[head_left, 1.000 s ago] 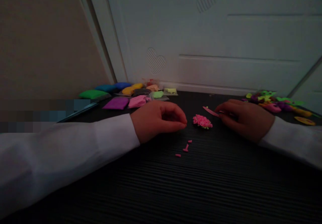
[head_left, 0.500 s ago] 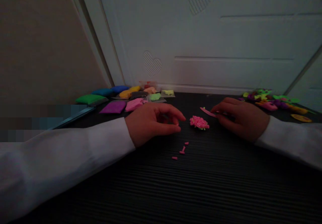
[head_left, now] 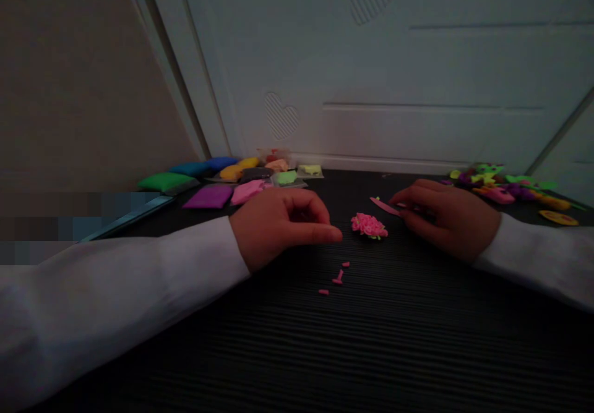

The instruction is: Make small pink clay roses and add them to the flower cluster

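My left hand (head_left: 292, 221) hovers over the dark table, thumb and index finger pressed together. Whatever lies between those fingertips, if anything, is too small to make out. Just right of it sits a cluster of pink clay flowers (head_left: 368, 225) with bits of light green at its edge. My right hand (head_left: 448, 218) is closed around a pink plastic clay knife (head_left: 386, 206), whose blade points left behind the flowers. Several small pink clay pieces (head_left: 338, 281) lie in front of the flower cluster, nearer to me.
Packets of coloured clay, among them a purple one (head_left: 208, 196) and a green one (head_left: 167, 182), lie at the back left. Colourful clay shapes (head_left: 499, 191) and a yellow oval piece (head_left: 558, 217) lie at the right. A white panel (head_left: 417, 135) rises behind the table.
My left thumb and index finger have closed together, the thumb reaching slightly further right. My right hand and the knife stay almost in place.
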